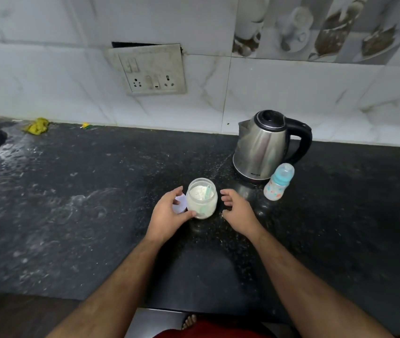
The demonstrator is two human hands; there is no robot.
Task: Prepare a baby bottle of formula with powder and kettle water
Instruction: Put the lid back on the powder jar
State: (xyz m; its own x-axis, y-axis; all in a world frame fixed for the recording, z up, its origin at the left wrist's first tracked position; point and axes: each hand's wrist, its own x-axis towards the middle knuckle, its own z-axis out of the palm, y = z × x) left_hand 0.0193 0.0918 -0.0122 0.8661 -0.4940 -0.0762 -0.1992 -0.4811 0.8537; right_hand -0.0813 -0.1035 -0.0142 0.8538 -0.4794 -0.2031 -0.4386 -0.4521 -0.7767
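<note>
Open powder jar [201, 199], left fingers [190, 214] touching

The worktop [77, 215] is black, speckled with white smears. The kettle [260, 147] is silver steel with a black handle and lid; the bottle [278, 182] is cloudy white with orange and teal prints and a pale blue collar. The jar [201, 198] holds white powder and a mint-green scoop.

Soft, even indoor light falls from above and slightly behind the camera, leaving the tiled wall [291, 89] pale and washed out. The steel kettle [262, 147] carries dull streaked reflections, and the dark countertop [72, 215] below it shows a faint mirror sheen. Left of the kettle the counter edge bows with wide-angle distortion. Above it the patterned tiles look smeared, possibly motion blur.
</note>
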